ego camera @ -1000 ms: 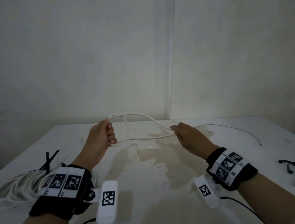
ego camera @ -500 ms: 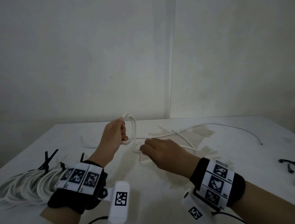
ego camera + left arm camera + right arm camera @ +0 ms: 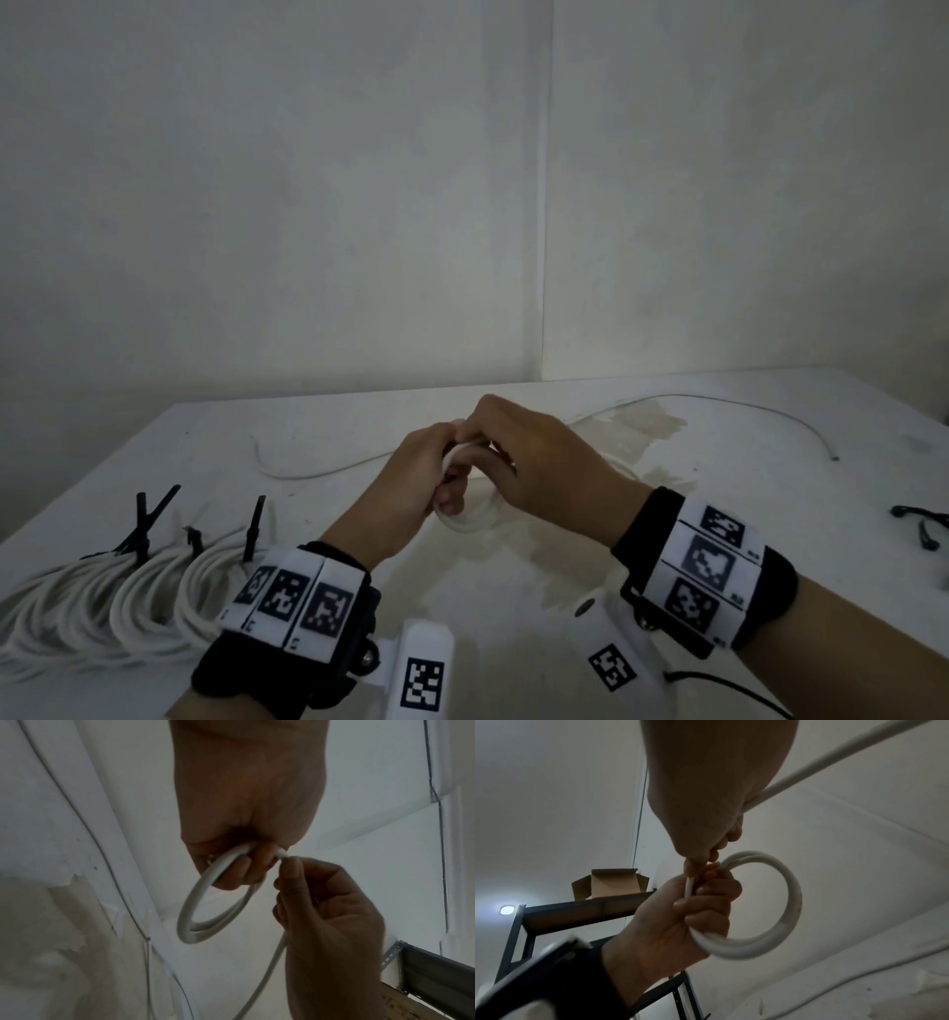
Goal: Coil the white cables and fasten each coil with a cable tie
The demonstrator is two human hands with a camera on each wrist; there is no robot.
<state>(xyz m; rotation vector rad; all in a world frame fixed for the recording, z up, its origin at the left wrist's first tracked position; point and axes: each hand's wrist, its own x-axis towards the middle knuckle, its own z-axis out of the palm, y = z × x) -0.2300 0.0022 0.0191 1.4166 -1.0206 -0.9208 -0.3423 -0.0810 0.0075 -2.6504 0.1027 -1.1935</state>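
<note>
1. Two hands meet above the middle of the table (image 3: 513, 606), a flat white surface with a pale brownish stain under the hands.
2. Left hand (image 3: 411, 488): the fingers are curled into a fist around a small coil (image 3: 770, 923) of smooth, round white cable. The coil shows at least two turns lying side by side and hangs as a near-circular ring below the fingers.
3. Right hand (image 3: 544, 462): thumb and forefinger pinch the cable (image 3: 267, 969) just beside the left fingertips, and the other fingers are curled around the same strand. The strand enters the right fist from the far side and runs on across the table.
4. Loose cable: a thin white length (image 3: 318, 470) lies on the table beyond the left fingers, and another length (image 3: 744, 411) arcs away beyond the right fingers to a free end near the right edge.
5. Finished coils (image 3: 102, 606): several bundles of white cable lie side by side well to the left of the left hand. Stiff black cable ties (image 3: 146, 524) bind them, with the tails standing up.
6. Spare ties (image 3: 919, 519): thin black strips lie well to the right of the right hand, at the table edge.
7. Wrist bands: each wrist carries a black strap with square black-and-white printed markers.
</note>
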